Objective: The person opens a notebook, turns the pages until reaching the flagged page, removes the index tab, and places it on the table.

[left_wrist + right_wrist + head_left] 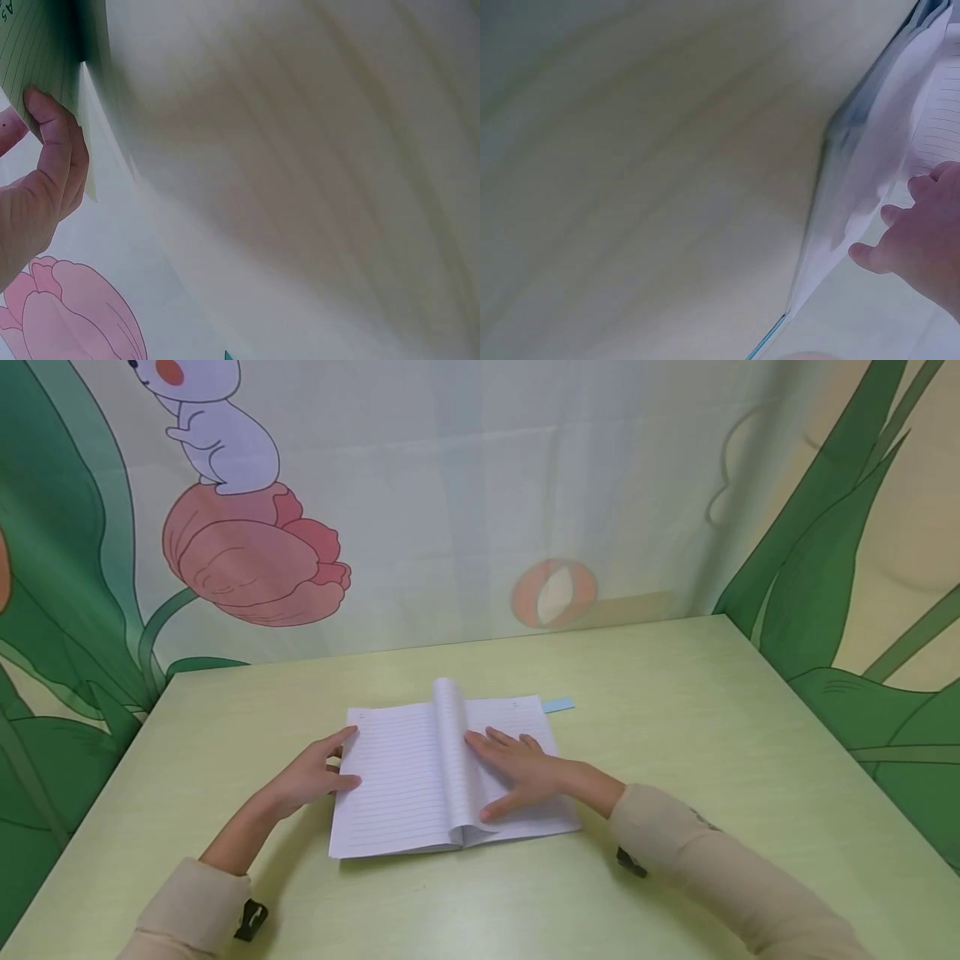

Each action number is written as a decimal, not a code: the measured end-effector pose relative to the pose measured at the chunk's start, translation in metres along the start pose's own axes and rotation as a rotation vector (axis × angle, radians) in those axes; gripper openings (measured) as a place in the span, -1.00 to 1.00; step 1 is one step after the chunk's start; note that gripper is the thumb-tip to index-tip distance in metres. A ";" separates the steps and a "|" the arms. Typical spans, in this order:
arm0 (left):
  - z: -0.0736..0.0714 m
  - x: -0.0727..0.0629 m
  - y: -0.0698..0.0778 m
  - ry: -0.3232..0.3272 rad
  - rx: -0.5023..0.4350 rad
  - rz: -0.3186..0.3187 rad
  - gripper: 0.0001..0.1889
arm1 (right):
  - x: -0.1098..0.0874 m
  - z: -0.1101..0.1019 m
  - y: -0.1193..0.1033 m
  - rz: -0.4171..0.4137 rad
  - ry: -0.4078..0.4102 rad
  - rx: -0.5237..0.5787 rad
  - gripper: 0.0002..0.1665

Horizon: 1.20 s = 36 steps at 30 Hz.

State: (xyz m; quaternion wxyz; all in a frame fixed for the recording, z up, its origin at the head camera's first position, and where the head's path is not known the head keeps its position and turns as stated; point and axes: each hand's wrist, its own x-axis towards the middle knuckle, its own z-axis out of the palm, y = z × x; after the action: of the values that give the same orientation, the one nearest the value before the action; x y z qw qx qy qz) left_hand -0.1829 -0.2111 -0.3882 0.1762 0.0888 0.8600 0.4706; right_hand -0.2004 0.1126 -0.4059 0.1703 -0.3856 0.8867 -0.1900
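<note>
An open notebook with lined white pages [390,785] lies on the table. Near its middle, a page [450,752] stands up from the spine in a curl. My left hand [311,775] grips the notebook's left edge, with thumb and index finger on the page margin. In the left wrist view, the fingers of that hand [56,161] bend round the paper's edge. Over the right-hand page, my right hand [525,770] lies with spread fingers, its fingertips against the curled page. The right wrist view shows this hand [922,232] above the paper, its palm hidden.
A light blue strip [558,705] sticks out beyond the notebook's top right corner. The pale green table [675,693] reaches back to a printed curtain [420,527] with a flower and a white animal. Black clips [251,920] hang by both sleeves.
</note>
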 end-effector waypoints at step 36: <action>0.000 0.001 0.003 -0.045 0.084 -0.089 -0.01 | 0.039 0.018 -0.056 -0.128 -0.085 0.040 0.21</action>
State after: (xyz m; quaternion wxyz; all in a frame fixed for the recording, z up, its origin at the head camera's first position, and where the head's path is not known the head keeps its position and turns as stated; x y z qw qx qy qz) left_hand -0.1838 -0.2087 -0.3857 0.2125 0.0685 0.8779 0.4237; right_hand -0.1833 0.0446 -0.4013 0.2029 -0.4456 0.8483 -0.2015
